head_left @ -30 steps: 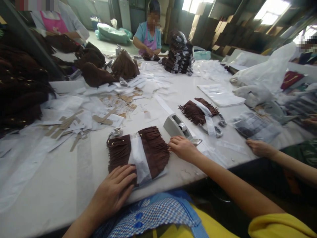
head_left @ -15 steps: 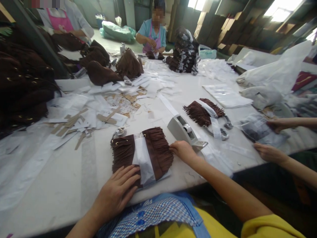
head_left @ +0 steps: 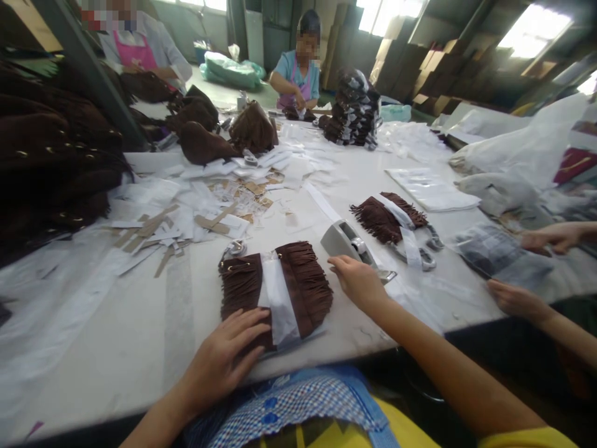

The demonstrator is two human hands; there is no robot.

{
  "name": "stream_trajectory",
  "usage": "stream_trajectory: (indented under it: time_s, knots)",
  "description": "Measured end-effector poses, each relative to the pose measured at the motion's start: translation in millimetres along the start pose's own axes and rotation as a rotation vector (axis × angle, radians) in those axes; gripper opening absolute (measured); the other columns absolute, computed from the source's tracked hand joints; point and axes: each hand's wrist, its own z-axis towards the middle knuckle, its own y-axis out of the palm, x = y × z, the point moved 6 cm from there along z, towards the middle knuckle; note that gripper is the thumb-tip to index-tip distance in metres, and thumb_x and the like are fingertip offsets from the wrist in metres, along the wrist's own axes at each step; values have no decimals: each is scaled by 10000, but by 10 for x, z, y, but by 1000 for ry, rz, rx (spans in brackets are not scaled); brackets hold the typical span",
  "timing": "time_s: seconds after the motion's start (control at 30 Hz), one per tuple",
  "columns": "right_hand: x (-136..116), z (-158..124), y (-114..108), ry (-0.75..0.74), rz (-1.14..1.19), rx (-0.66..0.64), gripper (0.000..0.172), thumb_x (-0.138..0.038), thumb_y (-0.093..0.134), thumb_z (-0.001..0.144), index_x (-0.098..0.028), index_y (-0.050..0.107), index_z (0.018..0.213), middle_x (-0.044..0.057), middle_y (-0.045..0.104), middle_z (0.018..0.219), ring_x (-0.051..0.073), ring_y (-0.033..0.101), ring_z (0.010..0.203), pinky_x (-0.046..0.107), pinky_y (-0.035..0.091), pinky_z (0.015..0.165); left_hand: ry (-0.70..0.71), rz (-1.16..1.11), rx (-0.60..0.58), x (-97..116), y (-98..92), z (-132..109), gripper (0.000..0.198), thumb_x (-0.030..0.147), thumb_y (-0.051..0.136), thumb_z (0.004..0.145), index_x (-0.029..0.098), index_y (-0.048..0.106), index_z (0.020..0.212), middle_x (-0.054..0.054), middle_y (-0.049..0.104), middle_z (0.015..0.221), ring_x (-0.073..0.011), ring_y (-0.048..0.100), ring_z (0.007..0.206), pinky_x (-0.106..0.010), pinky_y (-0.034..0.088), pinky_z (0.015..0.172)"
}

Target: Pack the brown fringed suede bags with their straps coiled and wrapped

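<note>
A dark brown fringed bag (head_left: 305, 286) lies flat on the table in front of me, with a white paper band (head_left: 280, 305) around its middle. My left hand (head_left: 228, 351) rests on its lower left part, fingers stretched out and spread. Just off the bag's right edge, my right hand (head_left: 359, 283) is raised slightly, its fingers drawn together; whatever may be between them is hidden. A grey tape dispenser (head_left: 342, 239) stands right behind that hand, partly covered by it. Metal hardware (head_left: 236, 249) sticks out at the bag's upper left corner.
A second banded fringed bag (head_left: 385, 218) lies beyond the dispenser. At right, another person's hands (head_left: 517, 298) hold a clear plastic bag (head_left: 501, 249). Paper and cardboard scraps (head_left: 186, 218) cover the left side. Wrapped bags (head_left: 352, 112) are stacked at the back, where two people work.
My right hand has come away from the bag's right edge and moved slightly up, closer to the dispenser. My left hand stays on the bag. The whole view has shifted a little.
</note>
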Motion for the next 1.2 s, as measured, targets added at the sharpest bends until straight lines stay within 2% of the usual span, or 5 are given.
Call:
stream_trajectory:
  time_s: [0.17, 0.53, 0.9, 1.07, 1.2]
  knots:
    - [-720, -70, 202, -519, 200, 71, 517, -426, 571, 941, -232, 490, 1414, 81, 431, 1515, 253, 383, 1399, 431, 335, 1158, -51, 39, 132, -193, -181, 336, 270, 197, 490, 953, 232, 608, 1194, -65, 604, 1338, -216, 535, 1257, -423, 397, 1123]
    - [-699, -88, 514, -573, 137, 44, 602, -489, 515, 955, -245, 392, 1491, 55, 276, 1598, 264, 211, 1483, 504, 242, 1198, -108, 333, -464, -987, -601, -107, 210, 80, 484, 828, 210, 649, 820, -38, 653, 822, -192, 639, 785, -293, 510, 727]
    - [-675, -81, 535, -573, 179, 78, 572, -441, 532, 951, -264, 409, 1481, 39, 301, 1588, 277, 248, 1468, 518, 281, 1179, 113, 252, -373, -626, -243, 408, 259, 121, 466, 876, 187, 603, 1086, -95, 629, 1185, -222, 609, 1030, -342, 492, 916]
    - [-656, -79, 536, -571, 219, 98, 567, -446, 533, 950, -268, 418, 1476, 49, 316, 1581, 280, 271, 1460, 523, 292, 1171, -54, 286, -503, -980, -513, -30, 136, 115, 501, 817, 206, 601, 821, -29, 643, 862, -171, 641, 747, -269, 505, 678]
    - [-657, -78, 540, -573, 206, 97, 554, -446, 516, 959, -261, 423, 1473, 49, 299, 1589, 283, 264, 1462, 524, 289, 1172, -131, 243, -213, -935, -765, 327, 233, 212, 457, 939, 244, 636, 1085, -24, 685, 1076, -150, 670, 892, -245, 518, 772]
